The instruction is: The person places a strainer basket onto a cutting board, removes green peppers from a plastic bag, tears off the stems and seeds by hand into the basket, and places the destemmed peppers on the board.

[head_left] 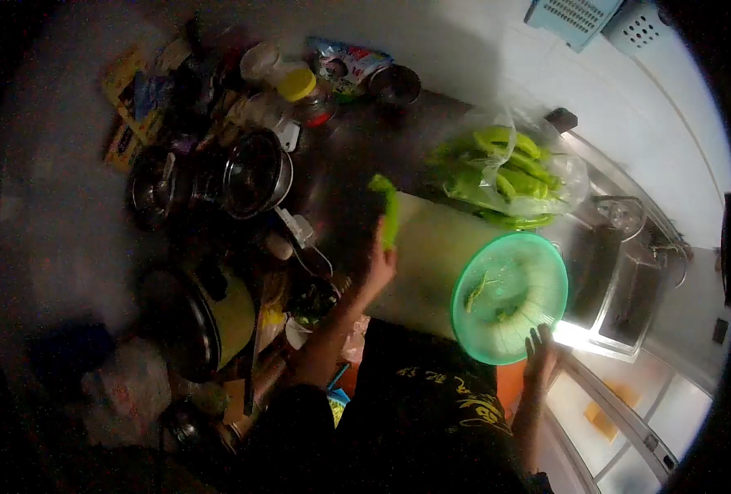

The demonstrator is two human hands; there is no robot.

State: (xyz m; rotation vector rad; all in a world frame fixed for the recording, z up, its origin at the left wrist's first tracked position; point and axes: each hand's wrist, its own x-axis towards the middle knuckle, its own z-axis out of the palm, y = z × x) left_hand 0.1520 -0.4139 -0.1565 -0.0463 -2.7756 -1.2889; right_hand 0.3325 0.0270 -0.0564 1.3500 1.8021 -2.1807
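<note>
My left hand is closed round the lower end of a long green pepper, which points up and away from me beside the left edge of a pale cutting board. At the right, my right hand has its fingers on the near rim of a green plastic basin. A few green scraps lie inside the basin, which covers the board's right part. Beyond the board, more long green peppers fill a clear plastic bag.
A metal sink with a faucet is at the right. Metal bowls, a yellow-lidded jar and packages crowd the left and back. A large pot or cooker stands at the lower left, in dim light.
</note>
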